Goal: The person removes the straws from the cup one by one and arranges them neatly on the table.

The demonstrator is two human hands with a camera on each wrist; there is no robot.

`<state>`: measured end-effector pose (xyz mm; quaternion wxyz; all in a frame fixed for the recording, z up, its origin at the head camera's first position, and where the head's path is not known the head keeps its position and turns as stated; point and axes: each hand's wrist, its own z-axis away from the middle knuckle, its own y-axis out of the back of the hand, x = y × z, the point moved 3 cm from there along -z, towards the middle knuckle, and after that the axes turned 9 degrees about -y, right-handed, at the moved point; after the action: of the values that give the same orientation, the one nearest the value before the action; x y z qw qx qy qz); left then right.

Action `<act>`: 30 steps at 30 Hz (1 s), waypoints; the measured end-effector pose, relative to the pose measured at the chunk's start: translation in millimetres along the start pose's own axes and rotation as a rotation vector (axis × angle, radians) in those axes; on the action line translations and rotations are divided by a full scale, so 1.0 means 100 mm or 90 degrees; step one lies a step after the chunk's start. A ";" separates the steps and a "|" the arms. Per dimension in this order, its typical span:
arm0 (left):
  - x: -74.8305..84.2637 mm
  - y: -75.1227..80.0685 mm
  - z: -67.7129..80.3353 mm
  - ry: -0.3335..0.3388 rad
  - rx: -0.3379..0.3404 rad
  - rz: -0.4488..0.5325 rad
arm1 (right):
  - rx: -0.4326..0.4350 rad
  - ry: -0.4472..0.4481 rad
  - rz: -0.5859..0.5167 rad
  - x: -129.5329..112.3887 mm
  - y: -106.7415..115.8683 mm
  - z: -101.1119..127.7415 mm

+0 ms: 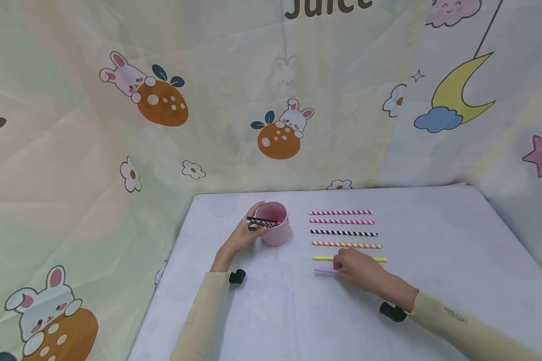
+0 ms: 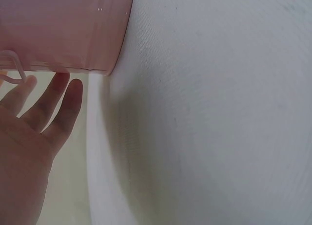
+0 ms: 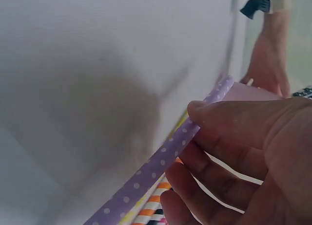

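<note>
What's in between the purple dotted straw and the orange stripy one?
The yellow paper straw lies between them, partly hidden by the right hand; the head view shows it.

By the head camera, the table (image 1: pixel 289 311) is viewed forward and down from farther back, the printed backdrop (image 1: pixel 235 150) at twelve o'clock. By the left wrist camera, the pink cup (image 2: pixel 53 30) is caught close up at ten o'clock, the table turned sideways. By the right wrist camera, the purple straw (image 3: pixel 145 174), also shown overhead, is faced closely, between two and seven o'clock.
</note>
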<state>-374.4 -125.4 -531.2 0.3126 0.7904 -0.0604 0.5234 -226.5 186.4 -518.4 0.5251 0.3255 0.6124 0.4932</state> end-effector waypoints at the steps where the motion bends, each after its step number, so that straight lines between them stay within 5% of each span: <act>1: -0.05 -0.01 -0.01 -0.001 0.003 0.001 | 0.002 -0.005 0.006 0.00 -0.03 0.00; 7: -0.21 -0.03 -0.02 -0.011 0.020 0.001 | 0.000 -0.032 0.039 0.01 -0.17 -0.01; 30: -0.14 -0.01 -0.05 -0.017 0.005 0.020 | 0.010 -0.036 0.065 0.04 -0.23 -0.03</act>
<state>-384.3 -125.1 -541.8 0.3002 0.7977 -0.0748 0.5176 -227.5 181.9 -541.5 0.5134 0.3744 0.5839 0.5053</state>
